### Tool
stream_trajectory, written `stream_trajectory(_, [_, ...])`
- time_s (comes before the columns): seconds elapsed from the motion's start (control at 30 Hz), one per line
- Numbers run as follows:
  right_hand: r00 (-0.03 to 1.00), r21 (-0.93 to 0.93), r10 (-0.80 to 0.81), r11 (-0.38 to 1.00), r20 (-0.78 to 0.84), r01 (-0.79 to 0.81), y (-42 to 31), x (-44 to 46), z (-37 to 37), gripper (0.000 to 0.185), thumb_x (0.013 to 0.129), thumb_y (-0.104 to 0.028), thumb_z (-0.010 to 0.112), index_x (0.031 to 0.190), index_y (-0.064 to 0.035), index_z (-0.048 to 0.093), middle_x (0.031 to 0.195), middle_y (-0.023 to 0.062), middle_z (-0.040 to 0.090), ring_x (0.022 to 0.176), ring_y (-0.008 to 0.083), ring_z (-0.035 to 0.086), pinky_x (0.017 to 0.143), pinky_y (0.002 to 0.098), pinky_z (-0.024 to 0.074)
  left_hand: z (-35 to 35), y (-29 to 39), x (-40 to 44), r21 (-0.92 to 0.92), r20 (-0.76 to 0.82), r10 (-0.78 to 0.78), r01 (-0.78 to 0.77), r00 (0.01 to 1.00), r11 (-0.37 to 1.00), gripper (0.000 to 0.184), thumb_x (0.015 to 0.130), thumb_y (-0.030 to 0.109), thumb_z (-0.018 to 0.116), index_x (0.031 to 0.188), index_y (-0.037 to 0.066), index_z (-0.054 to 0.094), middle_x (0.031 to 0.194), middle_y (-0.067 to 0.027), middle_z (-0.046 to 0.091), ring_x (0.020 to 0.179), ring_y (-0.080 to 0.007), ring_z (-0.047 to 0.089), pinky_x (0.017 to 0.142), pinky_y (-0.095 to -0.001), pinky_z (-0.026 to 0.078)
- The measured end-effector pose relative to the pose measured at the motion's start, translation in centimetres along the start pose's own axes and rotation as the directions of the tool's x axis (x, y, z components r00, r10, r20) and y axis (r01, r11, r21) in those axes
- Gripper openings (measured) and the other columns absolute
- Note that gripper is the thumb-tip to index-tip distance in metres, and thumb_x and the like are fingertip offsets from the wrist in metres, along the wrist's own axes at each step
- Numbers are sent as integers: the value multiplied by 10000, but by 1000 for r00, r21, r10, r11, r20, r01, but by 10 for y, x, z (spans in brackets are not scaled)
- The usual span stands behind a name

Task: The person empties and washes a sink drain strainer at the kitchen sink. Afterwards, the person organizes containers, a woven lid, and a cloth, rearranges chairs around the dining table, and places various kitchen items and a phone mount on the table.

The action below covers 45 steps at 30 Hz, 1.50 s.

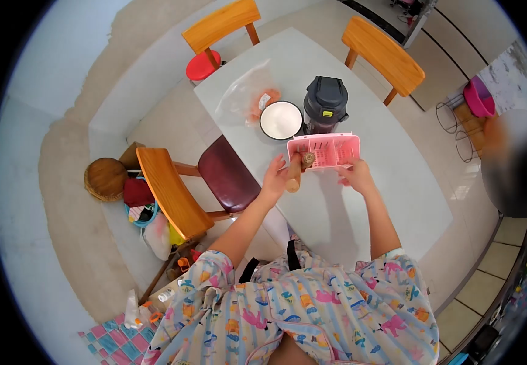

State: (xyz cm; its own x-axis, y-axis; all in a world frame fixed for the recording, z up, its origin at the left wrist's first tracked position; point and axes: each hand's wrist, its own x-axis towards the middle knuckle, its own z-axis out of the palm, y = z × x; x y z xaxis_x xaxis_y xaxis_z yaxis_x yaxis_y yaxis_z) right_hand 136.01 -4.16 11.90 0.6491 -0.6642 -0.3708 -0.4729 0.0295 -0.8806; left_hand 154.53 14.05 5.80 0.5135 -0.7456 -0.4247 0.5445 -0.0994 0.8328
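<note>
A pink plastic basket (344, 153) with slotted walls and a divider is in front of me on the table. Two brown, cylindrical, root-like pieces are at its left end. One long piece (293, 176) slants out over the front rim, while the other piece (307, 159) shows its round end inside. My left hand (275, 176) is beside the long piece, fingers apart; whether it touches the piece is unclear. At the basket's right front corner, my right hand (357, 175) has its fingers and thumb around the edge.
Behind the basket stand a dark-lidded jug (325, 103) and a white bowl with a dark rim (281, 120). A clear plastic bag (248, 91) with orange contents lies left of the bowl. Wooden chairs (382, 55) surround the pale table (391, 207).
</note>
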Motion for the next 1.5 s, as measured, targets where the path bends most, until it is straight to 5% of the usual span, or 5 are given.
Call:
stream_trajectory(0.23, [820, -288, -378, 918, -429, 272, 37, 34, -45, 417, 891, -359, 582, 1133, -21, 602, 913, 105, 650, 766, 161, 614, 651, 321, 505, -15, -24, 36, 25, 313, 16, -25, 950, 999, 549, 918, 467, 496, 1350, 145, 392, 1306, -49, 472, 1181, -134, 465, 986, -284, 354])
stream_trajectory(0.43, [975, 350, 48, 936, -218, 32, 74, 56, -4, 749, 920, -619, 319, 1190, 47, 527, 1078, 151, 591, 964, 235, 602, 862, 390, 496, 19, 11, 11, 47, 16, -195, 194, 981, 980, 544, 921, 504, 460, 1372, 216, 361, 1345, 11, 460, 1268, -160, 391, 1066, -426, 236])
stream_trajectory(1.1, [629, 327, 79, 899, -774, 290, 99, 11, 71, 333, 934, -287, 430, 979, 2, 588, 957, 88, 600, 874, 173, 539, 760, 320, 434, -15, -10, -45, -9, -237, -113, 114, 965, 993, 519, 941, 350, 503, 1328, 17, 416, 1209, -121, 543, 1072, -238, 570, 893, -341, 453])
stream_trajectory(1.33, [983, 412, -150, 906, 102, 95, 85, -116, 229, 192, 940, -149, 470, 906, -10, 598, 781, 51, 620, 722, 116, 574, 674, 240, 467, -142, -62, -232, -94, -445, -89, 52, 891, 994, 389, 929, 255, 543, 1230, 11, 503, 1120, -109, 602, 996, -207, 613, 824, -302, 480])
stream_trajectory(1.5, [679, 41, -124, 990, 724, 137, 84, -162, 330, 169, 933, -127, 503, 929, 2, 612, 802, 74, 644, 717, 126, 608, 662, 258, 502, -213, -143, -409, -68, -797, 32, -142, 603, 987, 337, 913, 208, 568, 1187, 12, 544, 1021, -63, 626, 888, -141, 604, 769, -270, 477])
